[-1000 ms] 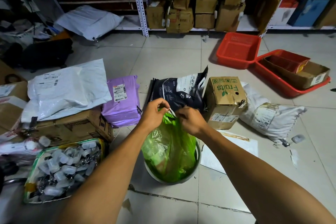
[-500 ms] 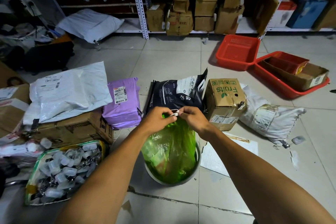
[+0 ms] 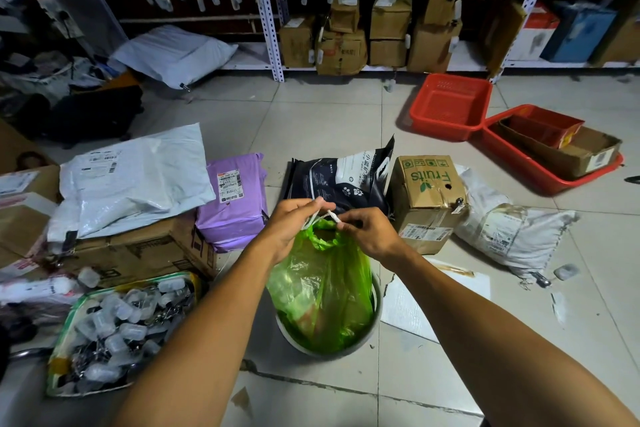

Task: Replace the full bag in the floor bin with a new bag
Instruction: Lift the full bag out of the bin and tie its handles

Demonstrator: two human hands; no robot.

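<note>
A full green plastic bag (image 3: 322,291) stands in a round pale floor bin (image 3: 375,315) on the tiled floor. Its top is gathered into a bunch, and a white drawstring (image 3: 325,216) runs across above it. My left hand (image 3: 294,222) pinches the string's left part. My right hand (image 3: 367,230) pinches its right end. Both hands are just above the bag's neck, close together. The bag's lower part sits inside the bin.
Parcels ring the bin: a purple parcel (image 3: 235,198), a dark pet-food bag (image 3: 341,180), a "Fruits" carton (image 3: 429,198), a white sack (image 3: 509,229). A tray of small plastic tags (image 3: 117,329) lies left. Red baskets (image 3: 450,107) and shelving stand behind.
My hands have risen slightly and drawn a little apart, pulling the white drawstring taut over the bag's gathered neck. The bag stays in the bin.
</note>
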